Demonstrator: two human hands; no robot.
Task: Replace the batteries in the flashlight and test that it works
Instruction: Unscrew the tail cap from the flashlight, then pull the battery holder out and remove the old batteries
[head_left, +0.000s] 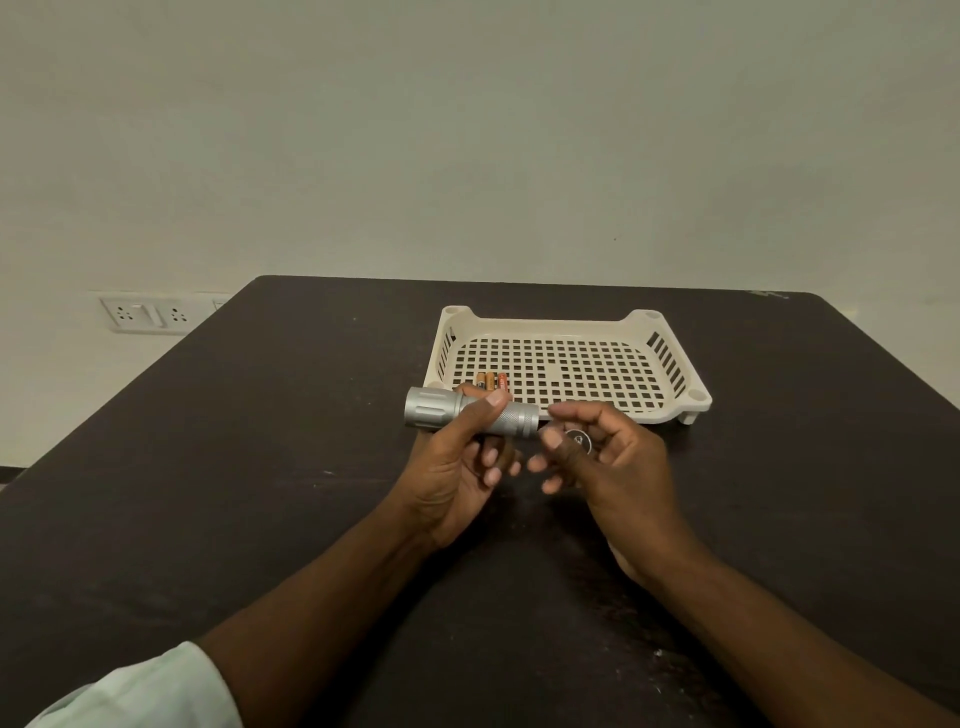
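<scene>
My left hand (462, 467) grips a silver flashlight (436, 410) round its middle, held level above the table with the wide head pointing left. The tail end faces right and looks uncapped. My right hand (608, 467) holds the round silver tail cap (581, 441) between thumb and fingers, just right of the flashlight's tail and apart from it. Three small batteries (490, 382), orange and gold, lie side by side in the near left corner of a cream perforated tray (571, 332), directly behind the flashlight.
The tray stands on a dark table (260, 467), its far edge near a pale wall. A wall socket panel (143, 313) is at the left beyond the table. A light sleeve (145, 691) shows at the bottom left.
</scene>
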